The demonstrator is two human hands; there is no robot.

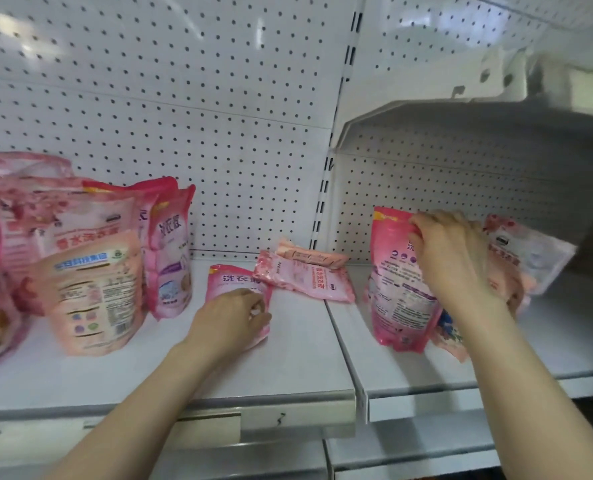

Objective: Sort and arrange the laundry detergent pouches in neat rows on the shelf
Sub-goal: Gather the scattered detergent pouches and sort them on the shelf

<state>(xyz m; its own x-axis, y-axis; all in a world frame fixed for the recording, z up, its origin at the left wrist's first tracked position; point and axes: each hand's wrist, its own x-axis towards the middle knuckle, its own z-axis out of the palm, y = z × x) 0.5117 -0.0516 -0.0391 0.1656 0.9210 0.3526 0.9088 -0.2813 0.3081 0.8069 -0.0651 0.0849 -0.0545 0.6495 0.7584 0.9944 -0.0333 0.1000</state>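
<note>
The white shelf [288, 368] is running across the view in two boards, backed by a pegboard wall [219, 116]. At the left end a standing group of pink pouches [90, 271] is forming an approximate row, some fronts outward and some backs outward.

On the right board, the right hand [458, 258] is closing its fingers over the top edge of an upright pink pouch [399, 289], which is showing its printed back and standing with its long axis vertical. Further pouches are leaning behind and beside it; their number cannot be told.

Between the two groups, the left hand [232, 317] is resting on a flat pink pouch [232, 282] lying face up, its long axis running away from the person, top edge toward the wall. Whether the fingers are gripping it or only pressing on it cannot be told. The standing row lies directly to the left of this pouch, so the left hand appears the better placed to raise it and carry it there.

Two small pouches [305, 275] are lying stacked just behind, near the board joint.
</note>
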